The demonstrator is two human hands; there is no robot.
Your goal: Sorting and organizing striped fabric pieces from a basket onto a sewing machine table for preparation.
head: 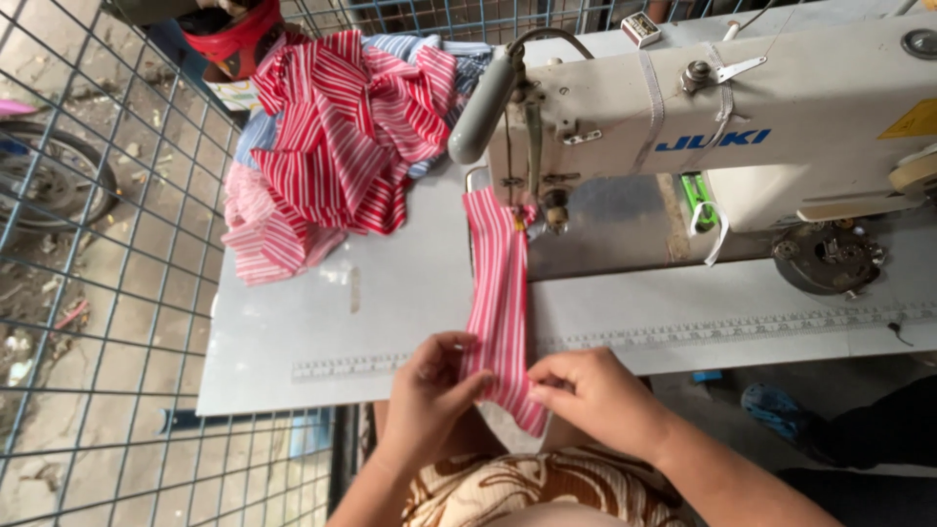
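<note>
A red-and-white striped fabric strip (500, 293) is laid from the presser foot (520, 217) of the white sewing machine (781, 127) down toward 6 o'clock, over the grey table (371, 293) edge. Its near end is pinched by the left hand (436, 383) at 9 o'clock and by the right hand (586, 390) at 3 o'clock. A heap of striped cloth (342, 146) is piled at 11 o'clock, beside a wire fence (107, 293).

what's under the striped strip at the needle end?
The red-and-white striped strip lies flat on the grey table, its far end under the sewing machine's head. The presser foot and plate there are covered. Left hand and right hand pinch its near end.
</note>
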